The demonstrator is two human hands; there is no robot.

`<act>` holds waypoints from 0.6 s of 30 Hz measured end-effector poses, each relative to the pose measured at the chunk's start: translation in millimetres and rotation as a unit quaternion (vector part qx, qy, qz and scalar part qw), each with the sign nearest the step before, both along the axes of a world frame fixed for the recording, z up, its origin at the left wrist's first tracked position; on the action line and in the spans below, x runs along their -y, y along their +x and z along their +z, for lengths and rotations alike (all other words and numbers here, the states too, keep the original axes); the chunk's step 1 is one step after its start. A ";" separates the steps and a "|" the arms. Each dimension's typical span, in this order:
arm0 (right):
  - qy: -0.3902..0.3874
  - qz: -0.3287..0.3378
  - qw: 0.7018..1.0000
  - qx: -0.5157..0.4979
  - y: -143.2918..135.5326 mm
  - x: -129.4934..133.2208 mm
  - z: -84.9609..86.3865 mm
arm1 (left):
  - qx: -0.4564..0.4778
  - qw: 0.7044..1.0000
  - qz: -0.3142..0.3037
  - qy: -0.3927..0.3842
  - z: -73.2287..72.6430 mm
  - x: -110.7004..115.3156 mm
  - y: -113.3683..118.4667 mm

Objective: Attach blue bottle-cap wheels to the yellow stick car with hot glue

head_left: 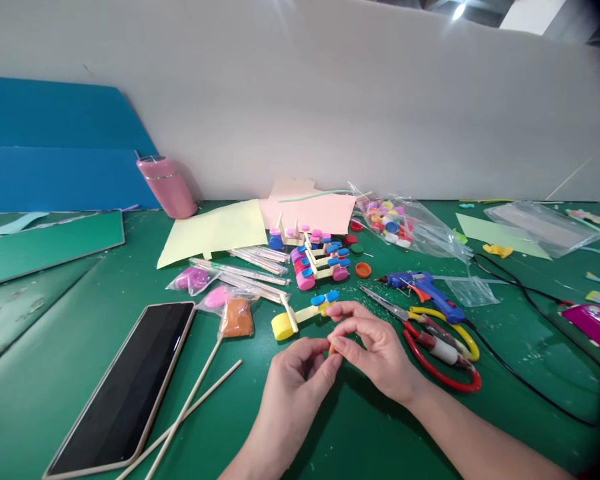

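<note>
My left hand and my right hand meet at the fingertips over the table. Between them they pinch a small orange-brown piece of clay, mostly covered by the fingers. Just beyond stands a little tricycle-like model with a yellow front wheel, a pale stick frame and blue oval pieces. Several similar models with pink and blue parts are grouped behind it. To the left lies a bag of orange-brown modelling clay, with bags of purple clay and pink clay near it.
Scissors and a blue glue gun with a black cord lie at the right. A phone and wooden sticks are at the left. Behind are stick packets, a bag of bottle caps and a pink tumbler.
</note>
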State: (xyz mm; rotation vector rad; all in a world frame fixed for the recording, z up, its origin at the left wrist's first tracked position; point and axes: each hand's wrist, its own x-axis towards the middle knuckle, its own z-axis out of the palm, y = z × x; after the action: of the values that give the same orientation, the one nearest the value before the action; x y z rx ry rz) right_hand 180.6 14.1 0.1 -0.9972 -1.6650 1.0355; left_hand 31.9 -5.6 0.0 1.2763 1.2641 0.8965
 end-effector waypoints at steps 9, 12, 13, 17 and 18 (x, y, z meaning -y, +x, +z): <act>0.005 -0.004 1.000 -0.006 -4.1 4.3 1.1 | -0.083 0.989 0.024 0.118 6.5 3.5 2.3; -0.008 -0.001 1.000 -0.020 -4.4 4.5 0.9 | -0.087 0.987 0.025 0.136 5.3 2.8 3.3; -0.011 0.000 1.000 -0.024 -4.4 4.2 0.7 | -0.088 0.986 0.024 0.137 5.0 2.6 3.5; -0.016 -0.012 0.999 -0.031 -4.6 2.9 -1.1 | -0.068 0.993 0.008 0.094 4.1 2.9 4.0; -0.016 -0.017 0.999 -0.034 -4.7 2.7 -1.8 | -0.055 0.996 0.000 0.077 3.8 3.1 3.8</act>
State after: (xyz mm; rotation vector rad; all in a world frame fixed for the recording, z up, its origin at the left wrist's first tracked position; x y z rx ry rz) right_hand 175.9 11.4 -1.7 -0.9973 -1.5758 1.0662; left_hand 35.8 -8.7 3.7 1.4637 1.2994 0.9494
